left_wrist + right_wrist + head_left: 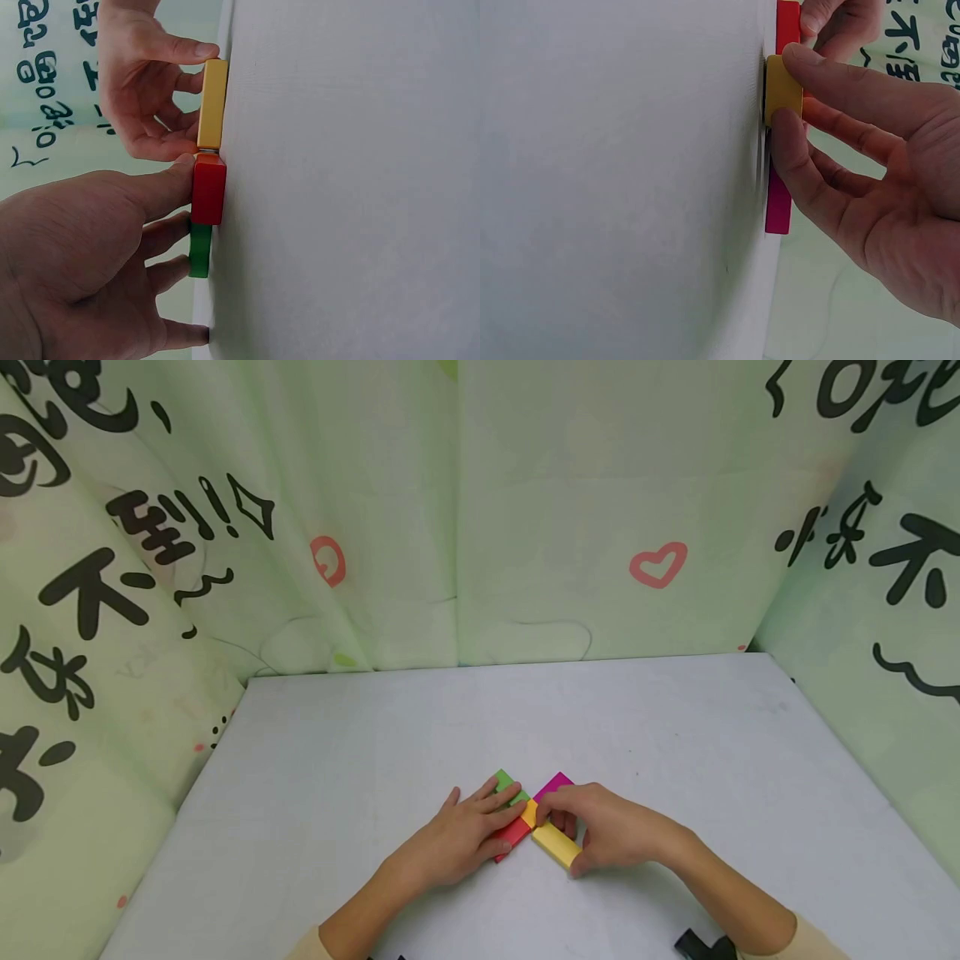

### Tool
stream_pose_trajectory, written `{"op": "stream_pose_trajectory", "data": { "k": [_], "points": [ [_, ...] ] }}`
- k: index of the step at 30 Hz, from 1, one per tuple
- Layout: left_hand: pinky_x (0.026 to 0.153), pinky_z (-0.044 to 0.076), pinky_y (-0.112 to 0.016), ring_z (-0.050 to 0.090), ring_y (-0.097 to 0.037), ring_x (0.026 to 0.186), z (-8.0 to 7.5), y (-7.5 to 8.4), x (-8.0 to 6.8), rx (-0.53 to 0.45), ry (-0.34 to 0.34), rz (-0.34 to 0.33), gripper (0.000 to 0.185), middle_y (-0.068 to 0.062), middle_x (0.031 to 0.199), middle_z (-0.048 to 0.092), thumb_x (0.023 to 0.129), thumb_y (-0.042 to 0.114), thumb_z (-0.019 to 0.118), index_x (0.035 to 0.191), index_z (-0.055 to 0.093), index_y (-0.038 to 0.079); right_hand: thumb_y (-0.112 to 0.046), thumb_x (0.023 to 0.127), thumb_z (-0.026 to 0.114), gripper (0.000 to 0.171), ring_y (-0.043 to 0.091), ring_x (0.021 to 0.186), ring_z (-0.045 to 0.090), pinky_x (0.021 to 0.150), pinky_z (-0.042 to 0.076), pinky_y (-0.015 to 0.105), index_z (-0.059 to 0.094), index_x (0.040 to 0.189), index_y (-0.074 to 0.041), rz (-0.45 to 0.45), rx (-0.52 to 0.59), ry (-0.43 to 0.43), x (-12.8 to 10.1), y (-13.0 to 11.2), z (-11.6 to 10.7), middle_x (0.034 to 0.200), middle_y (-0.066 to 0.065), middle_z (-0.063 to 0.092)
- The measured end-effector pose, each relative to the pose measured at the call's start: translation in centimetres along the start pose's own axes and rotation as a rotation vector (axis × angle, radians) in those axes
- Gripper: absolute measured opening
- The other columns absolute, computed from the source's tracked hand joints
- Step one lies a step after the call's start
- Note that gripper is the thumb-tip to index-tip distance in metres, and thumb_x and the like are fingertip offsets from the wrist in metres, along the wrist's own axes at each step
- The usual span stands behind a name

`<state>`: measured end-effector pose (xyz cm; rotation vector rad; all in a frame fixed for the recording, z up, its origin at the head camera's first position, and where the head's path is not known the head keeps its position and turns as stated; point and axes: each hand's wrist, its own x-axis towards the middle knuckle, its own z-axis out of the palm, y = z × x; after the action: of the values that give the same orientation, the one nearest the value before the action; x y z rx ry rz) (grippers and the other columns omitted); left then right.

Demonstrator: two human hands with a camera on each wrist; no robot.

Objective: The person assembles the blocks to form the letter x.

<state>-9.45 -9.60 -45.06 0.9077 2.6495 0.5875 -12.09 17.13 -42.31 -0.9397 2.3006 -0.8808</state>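
Several coloured blocks meet in an X shape on the white table. My left hand (457,843) lies over the left side, fingers extended, touching the red block (514,833) and the green block (503,778). At the centre sits a small orange-yellow piece (529,813), partly covered by fingers. My right hand (630,827) pinches the yellow block (557,845) between thumb and fingers, its inner end right at the centre piece. Behind that hand a magenta block (553,783) points away to the right; the right wrist view shows its side (778,202).
The white tabletop (360,752) stretches around the blocks. Pale green curtains (540,510) with dark lettering and red hearts hang along the back and both sides. A black object (705,946) shows by the right forearm at the bottom edge.
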Motion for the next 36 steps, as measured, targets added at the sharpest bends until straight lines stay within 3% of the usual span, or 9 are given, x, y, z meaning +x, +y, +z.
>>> {"op": "stream_pose_trajectory", "data": {
  "k": [36],
  "points": [
    [0.12,0.026,-0.073,0.019,-0.024,0.162,0.19,-0.18,0.01,0.004,0.008,0.003,0.06,0.01,0.171,0.029,0.105,0.041,0.059,0.161,0.041,0.028,-0.012,0.074,0.095,0.054,0.005,0.088,0.06,0.075,0.053,0.022,0.063,0.117,-0.017,0.016,-0.074,0.052,0.11,-0.05,0.41,0.096,-0.009,0.061]
  ]
}}
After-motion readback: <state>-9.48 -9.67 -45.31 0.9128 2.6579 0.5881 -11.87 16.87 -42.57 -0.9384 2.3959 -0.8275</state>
